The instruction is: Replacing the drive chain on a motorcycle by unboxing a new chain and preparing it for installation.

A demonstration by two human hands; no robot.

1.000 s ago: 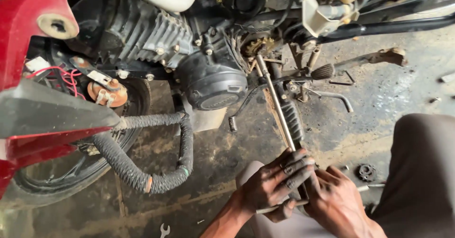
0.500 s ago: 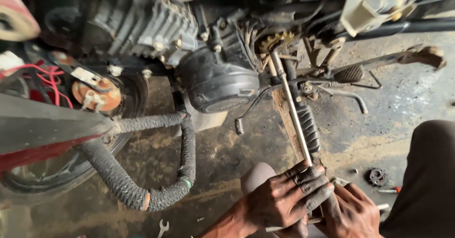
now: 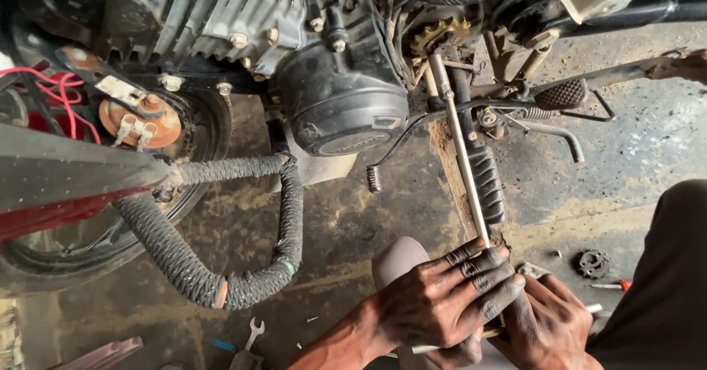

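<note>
A long metal extension rod runs from my hands up to the small toothed sprocket beside the black engine cover of a motorcycle. My left hand wraps its fingers around the rod's lower end and the cross handle there. Beside it, my right hand grips the same handle from the right, partly tucked under the left fingers. A ribbed black footpeg lies just beside the rod.
A wrapped black crash bar curves at lower left beside the front tyre. A gear lever, brake pedal, small wrench and a loose round part lie on the oily concrete. My knee fills the right edge.
The view has shifted closer and leftward over the engine. Both hands stay clamped on the rod's handle, the left fingers now spread further across it.
</note>
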